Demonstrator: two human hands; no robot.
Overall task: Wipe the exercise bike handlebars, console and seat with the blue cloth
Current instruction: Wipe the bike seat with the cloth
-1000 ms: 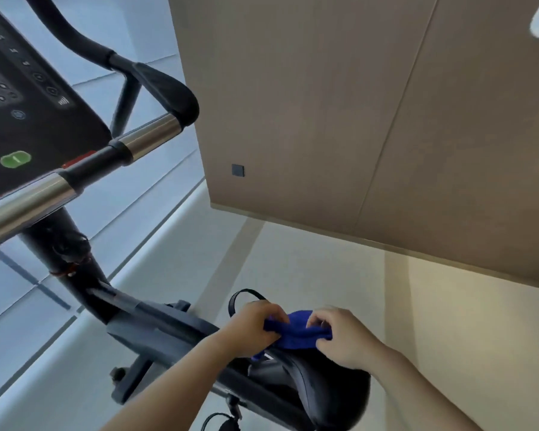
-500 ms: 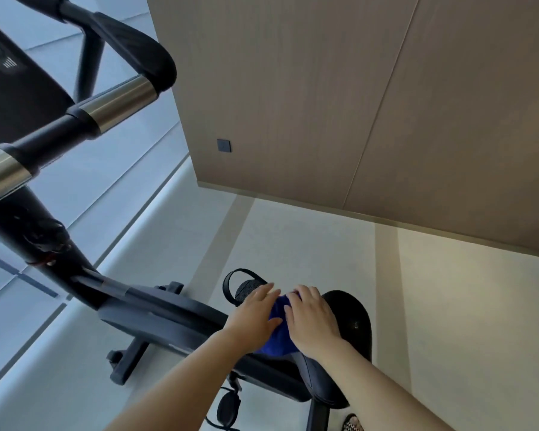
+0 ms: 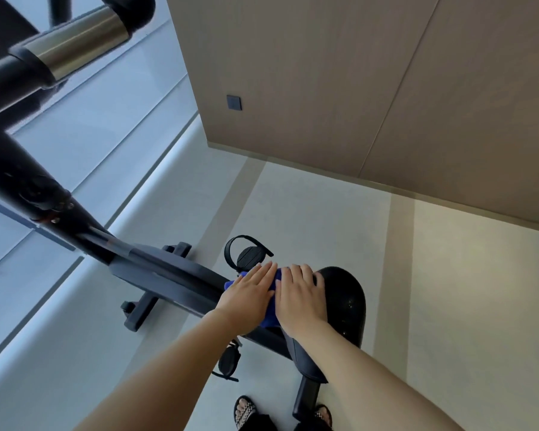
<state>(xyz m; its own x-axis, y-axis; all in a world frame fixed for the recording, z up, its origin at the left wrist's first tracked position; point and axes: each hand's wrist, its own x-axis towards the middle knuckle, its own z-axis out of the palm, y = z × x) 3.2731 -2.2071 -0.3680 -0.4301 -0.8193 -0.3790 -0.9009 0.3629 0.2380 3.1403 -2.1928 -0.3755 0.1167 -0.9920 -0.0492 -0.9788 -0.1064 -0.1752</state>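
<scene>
The black exercise bike seat point(image 3: 346, 303) is low in the middle of the view. The blue cloth point(image 3: 271, 315) lies on its front part, mostly hidden under my hands. My left hand point(image 3: 249, 293) presses flat on the cloth's left side, fingers together and extended. Beside it my right hand point(image 3: 302, 297) presses flat on the cloth's right side. The handlebar point(image 3: 75, 42), black with a chrome section, crosses the top left. The console is out of view.
The bike's black frame point(image 3: 168, 272) slants from the left down to the seat, with a strapped pedal point(image 3: 249, 253) beyond my hands. A wood-panelled wall point(image 3: 355, 88) stands behind, a window on the left. My sandalled feet point(image 3: 246, 412) stand by the seat post.
The view has tilted down, the console has left the frame. My hands went from pinching the cloth to lying flat on it, side by side on the seat.
</scene>
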